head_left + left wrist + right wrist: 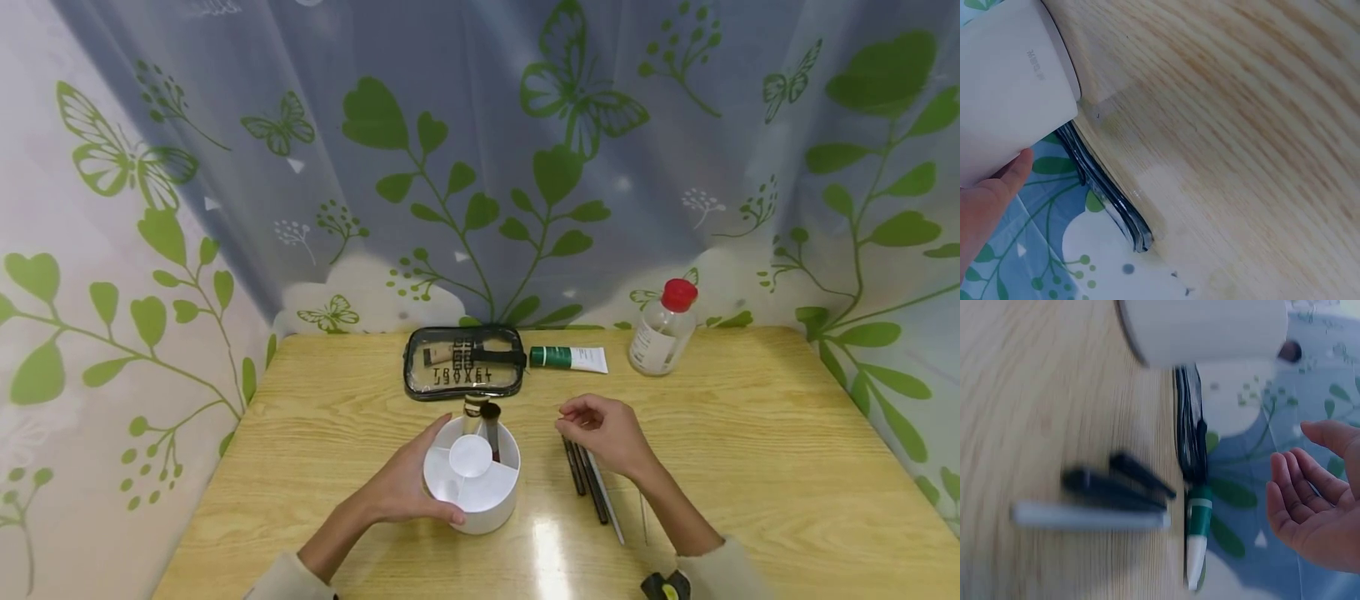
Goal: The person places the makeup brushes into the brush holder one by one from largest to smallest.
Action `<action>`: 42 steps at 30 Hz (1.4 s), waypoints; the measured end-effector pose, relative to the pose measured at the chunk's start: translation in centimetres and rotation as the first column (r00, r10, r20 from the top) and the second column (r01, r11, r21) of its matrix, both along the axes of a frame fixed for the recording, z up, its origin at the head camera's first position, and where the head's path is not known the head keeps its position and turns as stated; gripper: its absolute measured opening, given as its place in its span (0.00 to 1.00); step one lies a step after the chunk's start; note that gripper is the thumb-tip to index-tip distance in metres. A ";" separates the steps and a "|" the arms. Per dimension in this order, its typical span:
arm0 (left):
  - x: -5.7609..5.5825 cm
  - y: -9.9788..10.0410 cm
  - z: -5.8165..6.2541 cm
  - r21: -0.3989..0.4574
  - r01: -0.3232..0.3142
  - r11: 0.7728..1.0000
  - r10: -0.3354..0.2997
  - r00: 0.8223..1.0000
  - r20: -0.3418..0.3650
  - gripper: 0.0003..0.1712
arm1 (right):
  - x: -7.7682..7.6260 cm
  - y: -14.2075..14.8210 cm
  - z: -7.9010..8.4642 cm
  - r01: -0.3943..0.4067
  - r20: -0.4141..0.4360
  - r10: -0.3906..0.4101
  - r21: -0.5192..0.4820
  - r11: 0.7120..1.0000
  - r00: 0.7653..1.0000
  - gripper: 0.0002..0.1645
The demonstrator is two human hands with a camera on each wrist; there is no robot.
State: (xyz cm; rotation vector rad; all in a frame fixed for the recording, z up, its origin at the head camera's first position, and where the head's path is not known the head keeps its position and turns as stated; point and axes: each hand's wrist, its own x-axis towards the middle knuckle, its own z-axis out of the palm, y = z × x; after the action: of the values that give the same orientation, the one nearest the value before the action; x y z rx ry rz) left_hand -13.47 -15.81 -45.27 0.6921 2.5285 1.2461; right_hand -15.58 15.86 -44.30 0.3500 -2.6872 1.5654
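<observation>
My left hand [408, 479] grips the side of a white round divided organizer [487, 522], thumb at the front and fingers round the far side. A dark-tipped makeup brush [491, 423] and a small bottle-like item with a dark and gold top [473, 410] stand in its back compartments. Over the far ends of some slim dark pencils [590, 483] and a silver-grey one [609, 504] hovers my right hand [609, 433]. In the right wrist view its fingers [1300, 497] are loosely bent, thumb apart, with nothing between them. The pencils lie on the table, blurred in that view.
Behind the organizer lies a clear black-edged travel pouch [420, 379] with cosmetics inside. A green and white tube [567, 358] and a red-capped clear bottle [660, 337] are to its right. A thin stick [643, 517] and a black object [663, 586] are near the right forearm. A patterned curtain [480, 250] hangs behind.
</observation>
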 end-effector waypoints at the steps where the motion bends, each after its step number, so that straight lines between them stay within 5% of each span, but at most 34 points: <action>1: 0.0 0.0 0.0 -0.006 -0.003 1.000 0.003 1.000 0.000 0.73 | -0.1 0.6 0.0 0.008 -0.006 -0.008 0.005 1.000 1.000 0.13; 8: 0.2 -0.2 0.0 -0.039 -0.009 0.999 0.008 1.000 -0.005 0.72 | -0.4 3.8 -0.6 0.060 -0.029 -0.058 0.082 0.995 0.998 0.12; 15: 0.4 -0.4 0.2 -0.046 -0.004 0.999 0.003 1.000 -0.023 0.72 | -0.3 4.5 -1.6 0.049 0.055 -0.057 0.137 0.989 0.997 0.14; 22: 0.5 -0.7 0.3 -0.026 -0.002 1.000 0.002 1.000 -0.029 0.72 | -0.9 3.3 -2.6 0.035 0.072 -0.049 0.186 0.982 0.996 0.12; 35: 0.3 -1.1 0.1 -0.078 -0.036 0.996 0.037 0.999 0.023 0.71 | -4.5 0.5 -3.0 0.051 0.121 -0.084 0.257 0.965 0.989 0.10; 42: 0.2 -1.1 -0.1 -0.047 -0.014 0.999 0.015 1.000 0.007 0.71 | -5.5 -0.8 -2.9 0.084 0.109 -0.132 0.364 0.928 0.985 0.09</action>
State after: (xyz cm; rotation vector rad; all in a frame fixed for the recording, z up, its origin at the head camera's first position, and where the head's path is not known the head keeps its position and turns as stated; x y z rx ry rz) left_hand -13.28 -16.96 -45.36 0.6588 2.5531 1.1873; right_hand -21.05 15.09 -47.24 0.0974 -3.0339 1.1008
